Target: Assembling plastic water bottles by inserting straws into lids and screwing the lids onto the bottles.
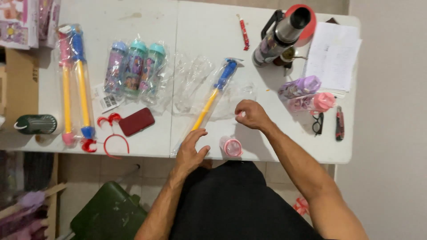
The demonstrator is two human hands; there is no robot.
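My left hand (191, 149) lies at the table's near edge with fingers apart, resting on the lower end of a yellow and blue water pump toy (212, 98) wrapped in clear plastic. My right hand (251, 114) is curled just right of that toy, fingertips pinching something small and pale that I cannot make out, beside crumpled clear plastic bags (193, 80). A small pink-lidded cup (231, 146) stands upright between my hands near the edge.
The white table (204, 26) also holds two wrapped pump toys (74, 80), three packaged bottles (133, 66), a red case (136, 121), a red headband (113, 138), a steel thermos (280, 35), a notebook (333, 55), two more bottles (307, 93), glasses (317, 123) and a cutter (340, 123).
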